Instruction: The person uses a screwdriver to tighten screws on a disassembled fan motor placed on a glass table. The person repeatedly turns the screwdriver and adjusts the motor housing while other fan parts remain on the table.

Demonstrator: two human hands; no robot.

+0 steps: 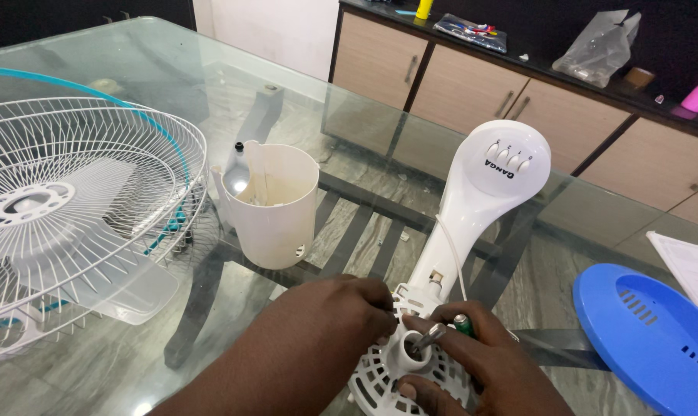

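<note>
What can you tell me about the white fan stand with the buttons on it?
The white fan stand looks like glossy plastic. It lies flat on the glass table, its rounded head pointing away, with a row of white push buttons on top. The neck narrows toward a round, slotted housing near the person. A thin white cord runs along the neck. The left hand rests on the housing, and the right hand holds a green-handled screwdriver with its tip in the centre hub.

The desk (133, 69) is clear, glossy glass. The fan stand (480, 200) is smooth white plastic, the fan guard (79, 185) thin white-coated wire, the screwdriver shaft (430, 337) shiny metal, the blue cover (649, 331) matt plastic.
</note>
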